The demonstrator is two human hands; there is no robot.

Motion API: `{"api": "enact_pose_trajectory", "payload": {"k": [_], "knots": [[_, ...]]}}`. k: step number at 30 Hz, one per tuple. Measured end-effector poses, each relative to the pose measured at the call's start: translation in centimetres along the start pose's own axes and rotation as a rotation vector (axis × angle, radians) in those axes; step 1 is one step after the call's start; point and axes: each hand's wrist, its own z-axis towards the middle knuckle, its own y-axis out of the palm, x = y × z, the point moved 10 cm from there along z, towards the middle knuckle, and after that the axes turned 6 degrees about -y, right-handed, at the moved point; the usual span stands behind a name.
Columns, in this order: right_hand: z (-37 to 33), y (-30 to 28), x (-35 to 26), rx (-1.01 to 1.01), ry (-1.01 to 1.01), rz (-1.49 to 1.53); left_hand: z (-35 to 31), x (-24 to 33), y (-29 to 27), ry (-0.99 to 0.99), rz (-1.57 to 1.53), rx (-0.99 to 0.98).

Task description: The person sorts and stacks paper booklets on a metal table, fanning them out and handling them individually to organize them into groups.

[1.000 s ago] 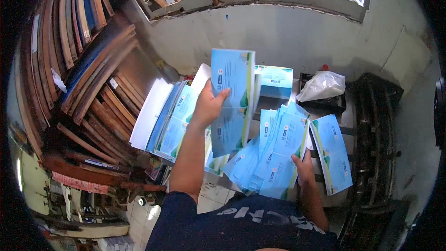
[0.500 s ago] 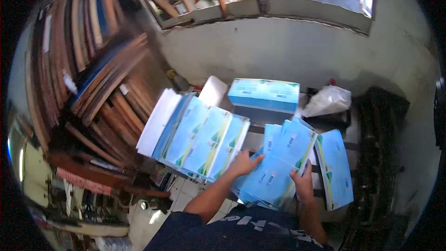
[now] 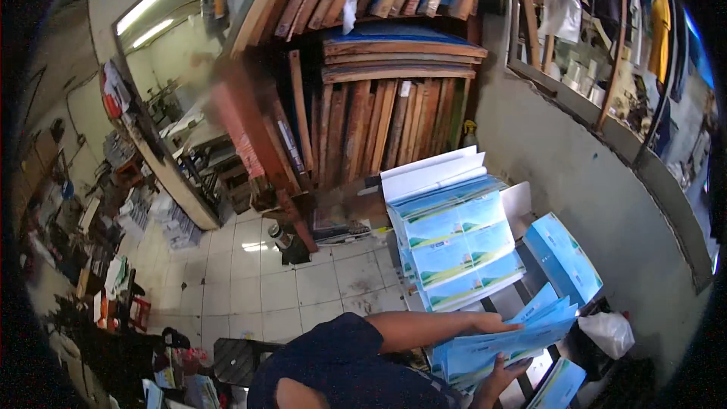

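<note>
A loose, fanned bundle of blue printed sheets (image 3: 463, 357) is held between my two hands above the bench. My left hand (image 3: 496, 323) lies along its upper side, fingers closed on the sheets. From below, my right hand (image 3: 501, 376) grips the near edge with the thumb up; its other fingers are partly hidden. Beyond the bundle, overlapping rows of similar blue and green printed sheets (image 3: 454, 246) slope across the bench, with white sheets (image 3: 432, 174) at their far end. A tall, neat stack of blue cards (image 3: 564, 257) stands to the right. A smaller blue stack (image 3: 560, 385) lies at the lower right.
A clear plastic bag (image 3: 608, 333) sits beside the tall stack, near the wall (image 3: 560, 159). Wooden frames (image 3: 386, 125) fill a rack at the back. White floor tiles (image 3: 280, 288) extend left, with a dark stool (image 3: 238, 360) near my body and a doorway (image 3: 163, 68) behind.
My view has swung to the left, bringing the rack, floor and doorway in. The bundle stays in both hands; it now looks more tilted, with my left hand reaching further over it.
</note>
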Motion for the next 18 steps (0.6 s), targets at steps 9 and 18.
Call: {"api": "enact_pose_trajectory", "payload": {"k": [9, 18], "knots": [[1.2, 1.4, 2.6, -0.189, 0.004, -0.263, -0.6, 1.3, -4.7, 0.022, 0.235, 0.143], [0.5, 6.3, -22.3, -0.414, -0.468, -0.842, -3.6, 5.9, -4.7, 0.135, 0.333, 0.068]]}}
